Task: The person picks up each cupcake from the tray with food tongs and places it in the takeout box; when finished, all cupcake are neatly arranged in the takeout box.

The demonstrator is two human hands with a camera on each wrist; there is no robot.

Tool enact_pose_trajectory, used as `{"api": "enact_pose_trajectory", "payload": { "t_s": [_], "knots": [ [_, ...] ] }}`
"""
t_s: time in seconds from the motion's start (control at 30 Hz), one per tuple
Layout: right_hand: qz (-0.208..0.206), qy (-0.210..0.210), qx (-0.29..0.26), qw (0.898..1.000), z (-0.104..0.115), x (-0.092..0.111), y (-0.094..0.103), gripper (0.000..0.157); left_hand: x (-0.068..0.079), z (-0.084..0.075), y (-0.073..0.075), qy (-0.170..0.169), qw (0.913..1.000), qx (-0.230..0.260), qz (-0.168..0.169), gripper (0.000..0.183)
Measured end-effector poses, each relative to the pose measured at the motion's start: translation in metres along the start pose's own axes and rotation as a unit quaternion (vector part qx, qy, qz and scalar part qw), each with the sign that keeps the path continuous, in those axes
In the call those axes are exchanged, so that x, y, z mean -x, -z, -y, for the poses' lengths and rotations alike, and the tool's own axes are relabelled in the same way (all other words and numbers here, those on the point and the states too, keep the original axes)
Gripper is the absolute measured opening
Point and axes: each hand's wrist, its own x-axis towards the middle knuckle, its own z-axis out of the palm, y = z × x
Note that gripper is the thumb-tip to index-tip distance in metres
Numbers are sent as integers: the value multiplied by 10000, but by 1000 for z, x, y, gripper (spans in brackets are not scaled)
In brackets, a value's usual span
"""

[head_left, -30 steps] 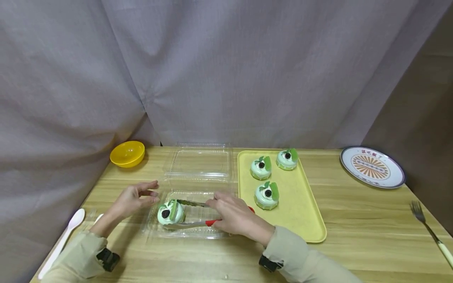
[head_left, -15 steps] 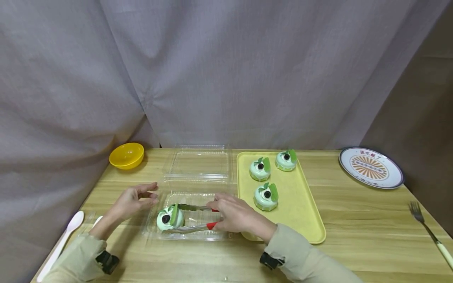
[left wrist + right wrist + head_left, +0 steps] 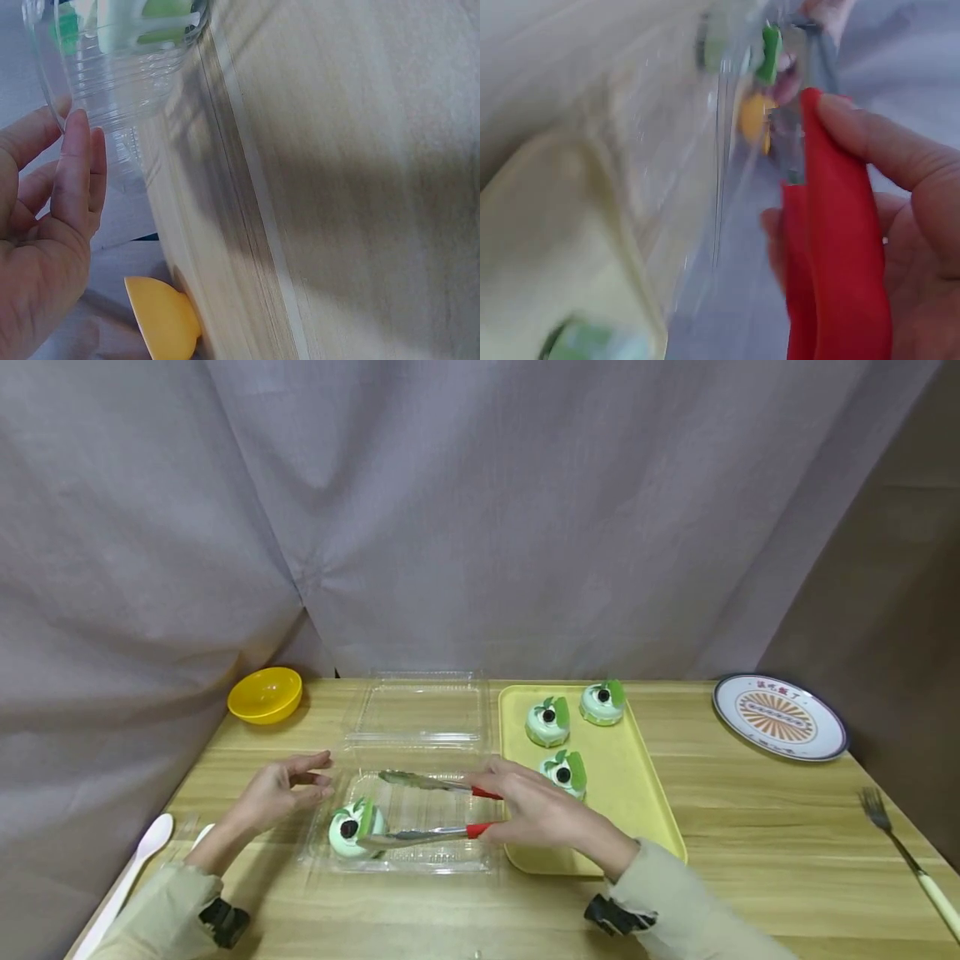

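In the head view my right hand (image 3: 543, 806) grips metal tongs with red handles (image 3: 840, 225). The arms of the tongs (image 3: 427, 837) are spread over a clear plastic container (image 3: 450, 865), one tip overlapping a mint-green cake (image 3: 347, 843) and the other away from it. This cake, topped with a dark berry and green leaves, sits in the container's left part. My left hand (image 3: 273, 793) is at the container's left side; in the left wrist view its fingertips (image 3: 77, 124) pinch the clear rim (image 3: 49, 97).
A yellow tray (image 3: 630, 818) right of the container bears three similar cakes (image 3: 547, 727). The container's lid (image 3: 420, 706) lies folded back. Around stand a yellow bowl (image 3: 266, 696), a patterned plate (image 3: 780, 718), a fork (image 3: 900, 843) and a white spoon (image 3: 135, 868).
The tongs have spread and let go of the cake, which stays in the container. My right hand has moved right with them. My left hand has stayed in place.
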Motion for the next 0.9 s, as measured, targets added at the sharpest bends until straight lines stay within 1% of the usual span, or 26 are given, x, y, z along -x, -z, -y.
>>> {"api": "enact_pose_trajectory", "payload": {
  "t_s": [0.03,0.1,0.2,0.27,0.3,0.37,0.43,0.5,0.57,0.7,0.83,0.9],
  "knots": [
    [-187,94,5,9998,-6,7,5,65,0,0,0,-6,10000,-14,-10,62],
    [-689,301,61,9972,-24,23,17,64,0,-1,-1,-18,10000,-30,-19,62],
    [-1439,451,234,9883,-57,53,35,63,0,-1,-1,-47,9999,-87,-30,61],
    [-1796,483,332,9820,-82,75,46,62,0,-1,-1,-78,9999,-104,-43,61],
    [-1890,474,384,9801,-95,85,51,64,0,0,-1,-100,9999,-107,-54,60],
    [-1934,428,413,9793,-119,106,58,64,1,0,-1,-138,9998,-115,-70,60],
    [-1891,326,424,9805,-140,122,61,65,2,1,0,-159,9998,-100,-77,60],
    [-1789,259,451,9825,-157,134,61,64,3,1,0,-164,9998,-85,-71,60],
    [-1663,209,450,9848,-169,142,60,63,4,1,1,-155,9998,-60,-52,60],
    [-1451,227,487,9880,-181,148,58,62,4,1,0,-169,9999,-7,-30,60],
    [-1353,214,526,9892,-184,145,56,61,3,1,0,-194,9998,29,-36,59],
    [-1233,204,530,9907,-185,142,56,62,3,1,-1,-188,9998,44,-36,59]
  ]
}}
